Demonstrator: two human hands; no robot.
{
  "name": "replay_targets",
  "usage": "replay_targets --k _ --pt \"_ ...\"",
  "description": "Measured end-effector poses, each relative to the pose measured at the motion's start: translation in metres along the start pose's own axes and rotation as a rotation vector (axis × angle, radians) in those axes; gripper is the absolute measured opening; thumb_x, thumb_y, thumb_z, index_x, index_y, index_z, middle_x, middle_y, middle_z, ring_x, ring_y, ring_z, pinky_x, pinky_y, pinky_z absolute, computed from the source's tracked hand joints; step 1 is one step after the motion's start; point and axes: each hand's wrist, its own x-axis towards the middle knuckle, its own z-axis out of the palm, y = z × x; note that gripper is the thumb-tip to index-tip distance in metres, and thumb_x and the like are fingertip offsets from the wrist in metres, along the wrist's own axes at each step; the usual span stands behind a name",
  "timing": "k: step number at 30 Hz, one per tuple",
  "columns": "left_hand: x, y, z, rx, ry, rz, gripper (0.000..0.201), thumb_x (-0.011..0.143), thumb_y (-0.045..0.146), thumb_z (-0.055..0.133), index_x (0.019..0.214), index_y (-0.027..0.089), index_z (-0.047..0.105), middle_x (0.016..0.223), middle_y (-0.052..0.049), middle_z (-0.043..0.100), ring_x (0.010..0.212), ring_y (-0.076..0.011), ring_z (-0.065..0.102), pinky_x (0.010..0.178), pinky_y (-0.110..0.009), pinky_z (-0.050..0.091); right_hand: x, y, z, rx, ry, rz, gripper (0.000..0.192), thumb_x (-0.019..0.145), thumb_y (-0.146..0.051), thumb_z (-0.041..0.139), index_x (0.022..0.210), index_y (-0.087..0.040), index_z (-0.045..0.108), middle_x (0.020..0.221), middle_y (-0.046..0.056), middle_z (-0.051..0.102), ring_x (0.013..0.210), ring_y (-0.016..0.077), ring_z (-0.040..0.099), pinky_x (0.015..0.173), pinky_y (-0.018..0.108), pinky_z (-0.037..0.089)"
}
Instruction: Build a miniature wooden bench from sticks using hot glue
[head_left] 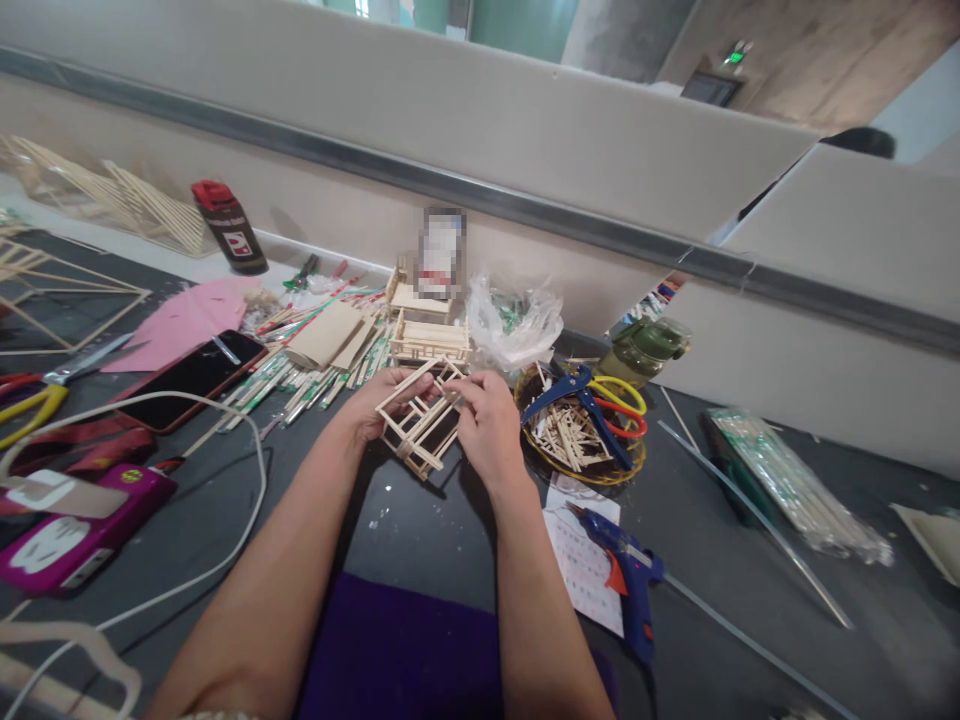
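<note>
My left hand point(373, 405) grips the left side of a small model frame point(421, 432) glued up from thin wooden sticks. The frame is tilted above the dark table, with its open bars facing me. On its upper right side the fingers of my right hand point(486, 420) are pinched together at the sticks. Whether a loose piece is also between those fingertips is hidden. Just behind the frame stands a similar stick model with a slatted top point(429, 342). A basket of short stick pieces point(574, 435) is close to my right hand.
Blue cutters point(559, 392) and scissors point(626, 405) lie on the basket. A blue glue gun point(626, 575) rests on paper at the right. Wrapped chopsticks point(300, 395), a phone point(191, 380) and a white cable point(259, 480) lie left. A green bottle point(649, 350) stands behind the basket.
</note>
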Motion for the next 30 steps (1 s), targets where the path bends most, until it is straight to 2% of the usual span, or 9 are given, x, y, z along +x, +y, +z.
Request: replay_targets --k 5,30 --pt "0.0002 0.0003 0.0 -0.001 0.007 0.006 0.049 0.054 0.054 0.084 0.072 0.012 0.069 0.064 -0.004 0.065 0.056 -0.0133 0.058 0.055 -0.025 0.045 -0.0003 -0.0002 -0.0002 0.004 -0.016 0.012 0.046 0.077 0.003 0.044 0.099 -0.026 0.074 0.097 0.006 0.061 0.097 0.0205 0.056 0.085 0.034 0.048" --pt "-0.0002 -0.0004 0.0001 0.017 -0.001 0.012 0.049 0.056 0.056 0.083 0.072 0.012 0.068 0.063 -0.003 0.063 0.054 -0.0131 0.057 0.053 -0.025 0.044 -0.0008 0.0003 0.0009 0.013 -0.026 0.008 0.046 0.078 0.002 0.045 0.098 -0.027 0.074 0.097 0.006 0.061 0.096 0.0201 0.056 0.084 0.034 0.047"
